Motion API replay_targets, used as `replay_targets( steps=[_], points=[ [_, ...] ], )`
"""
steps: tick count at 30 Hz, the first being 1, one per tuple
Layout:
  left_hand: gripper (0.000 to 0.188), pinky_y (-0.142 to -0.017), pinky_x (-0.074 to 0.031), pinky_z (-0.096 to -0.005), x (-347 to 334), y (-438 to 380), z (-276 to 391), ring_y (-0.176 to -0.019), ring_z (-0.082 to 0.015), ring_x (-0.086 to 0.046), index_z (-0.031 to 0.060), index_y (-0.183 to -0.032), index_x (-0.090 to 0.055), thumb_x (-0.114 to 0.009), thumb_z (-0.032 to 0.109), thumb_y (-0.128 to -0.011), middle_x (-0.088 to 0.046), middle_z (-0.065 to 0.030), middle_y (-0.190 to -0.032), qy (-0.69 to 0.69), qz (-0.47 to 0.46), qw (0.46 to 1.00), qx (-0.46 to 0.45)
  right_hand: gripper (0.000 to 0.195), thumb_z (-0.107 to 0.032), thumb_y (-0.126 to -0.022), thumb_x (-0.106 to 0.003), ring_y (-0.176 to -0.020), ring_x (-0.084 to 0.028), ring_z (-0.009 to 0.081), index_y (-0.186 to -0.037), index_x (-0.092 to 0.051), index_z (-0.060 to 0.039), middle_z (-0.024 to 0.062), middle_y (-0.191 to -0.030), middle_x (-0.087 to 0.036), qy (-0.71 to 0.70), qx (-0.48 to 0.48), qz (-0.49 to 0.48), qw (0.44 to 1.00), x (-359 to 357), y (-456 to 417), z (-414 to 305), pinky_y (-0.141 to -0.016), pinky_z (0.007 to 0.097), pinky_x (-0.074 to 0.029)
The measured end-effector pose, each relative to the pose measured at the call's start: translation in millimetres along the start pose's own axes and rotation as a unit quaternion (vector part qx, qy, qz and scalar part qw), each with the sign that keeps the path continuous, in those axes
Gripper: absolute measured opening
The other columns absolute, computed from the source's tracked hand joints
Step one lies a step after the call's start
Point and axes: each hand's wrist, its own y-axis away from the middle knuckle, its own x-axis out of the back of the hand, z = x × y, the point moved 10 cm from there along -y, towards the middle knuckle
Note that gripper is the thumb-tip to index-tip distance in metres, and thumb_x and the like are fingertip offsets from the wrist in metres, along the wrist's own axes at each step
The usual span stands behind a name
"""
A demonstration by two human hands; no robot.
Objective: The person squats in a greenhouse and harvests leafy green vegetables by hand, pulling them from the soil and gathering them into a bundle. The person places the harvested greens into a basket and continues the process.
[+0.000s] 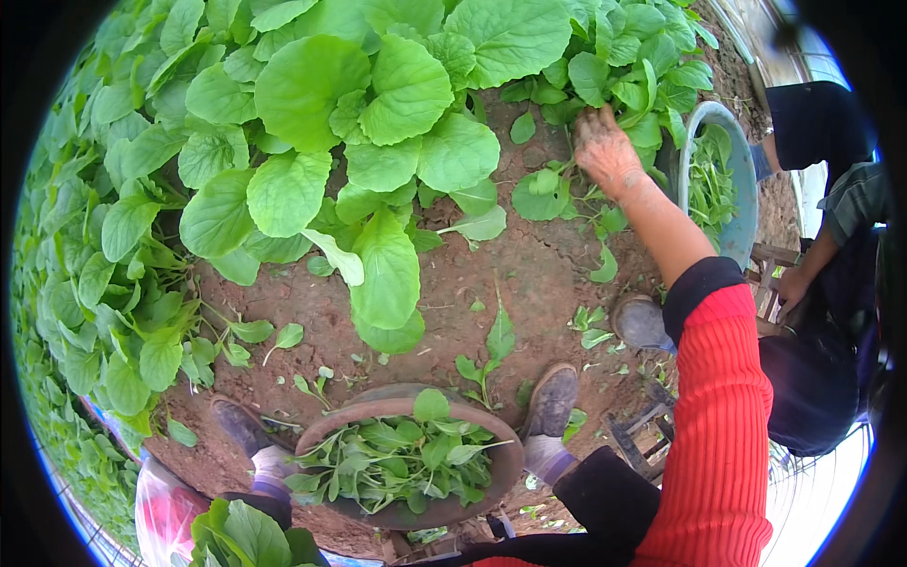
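Note:
My right hand, at the end of a red ribbed sleeve, reaches to the base of leafy green plants at the upper right. Its fingertips go in among the stems, and leaves hide what they grip. Low seedlings grow just left of the wrist. My left hand is out of view. A bunch of large green leaves shows at the bottom left; whatever supports it is hidden. Between my feet stands a round brown basin, holding a loose heap of picked leafy greens.
Dense broad-leaved greens fill the left and top. Bare soil carries scattered leaves. A blue-grey basin of greens stands at right, beside another person. A small stool and a clear plastic bag are near my legs.

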Motion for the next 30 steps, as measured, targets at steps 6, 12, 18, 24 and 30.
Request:
replay_targets(
  steps=[6,12,18,24,30],
  points=[
    [0.115,-0.067,-0.048,-0.0324,-3,-5,-2,-0.075,-0.0196,-0.057,0.0130,-0.151,-0.009,-0.085,0.016,-0.064,-0.058,-0.0086,-0.090,0.007,-0.002,1.000,-0.002,0.033,-0.015,-0.086,-0.055,-0.117,-0.053,0.0241,-0.117,-0.064,-0.0064,0.0109,-0.118,-0.061,0.013,-0.082,-0.112,0.990,-43,6,34,-0.112,0.0547,-0.024],
    [0.116,-0.066,-0.049,-0.0317,-1,-7,-3,-0.075,-0.0194,-0.058,0.0118,-0.151,-0.009,-0.086,0.016,-0.064,-0.058,-0.0084,-0.089,0.004,0.005,1.000,-0.006,0.025,-0.017,-0.088,-0.054,-0.111,-0.057,0.0276,-0.107,-0.069,-0.0096,0.0087,-0.108,-0.066,-0.032,-0.124,-0.185,0.974,-44,-13,50,-0.102,0.0603,-0.027],
    [0.118,-0.066,-0.049,-0.0311,5,-4,1,-0.075,-0.0193,-0.058,0.0107,-0.151,-0.009,-0.087,0.016,-0.063,-0.058,-0.0081,-0.088,0.005,0.009,1.000,-0.004,0.019,-0.015,-0.088,-0.055,-0.094,-0.064,0.0271,-0.098,-0.070,-0.0086,0.0085,-0.094,-0.069,0.003,-0.145,-0.165,0.976,-59,-8,49,-0.098,0.0615,-0.028],
    [0.119,-0.065,-0.050,-0.0305,27,19,23,-0.074,-0.0191,-0.059,0.0095,-0.151,-0.009,-0.087,0.016,-0.062,-0.058,-0.0079,-0.088,-0.005,0.020,1.000,-0.019,0.017,-0.015,-0.087,-0.057,-0.093,-0.066,0.0255,-0.096,-0.072,-0.0159,0.0041,-0.092,-0.071,0.008,-0.130,-0.254,0.958,-54,-6,34,-0.093,0.0664,-0.030],
    [0.120,-0.065,-0.051,-0.0299,68,71,80,-0.074,-0.0190,-0.059,0.0084,-0.151,-0.009,-0.088,0.017,-0.061,-0.058,-0.0077,-0.087,-0.019,0.025,0.997,-0.077,0.020,-0.014,-0.084,-0.059,-0.097,-0.064,0.0299,-0.100,-0.071,-0.0132,0.0078,-0.095,-0.070,-0.091,-0.215,-0.224,0.946,7,46,74,-0.091,0.0680,-0.030]
  ],
)
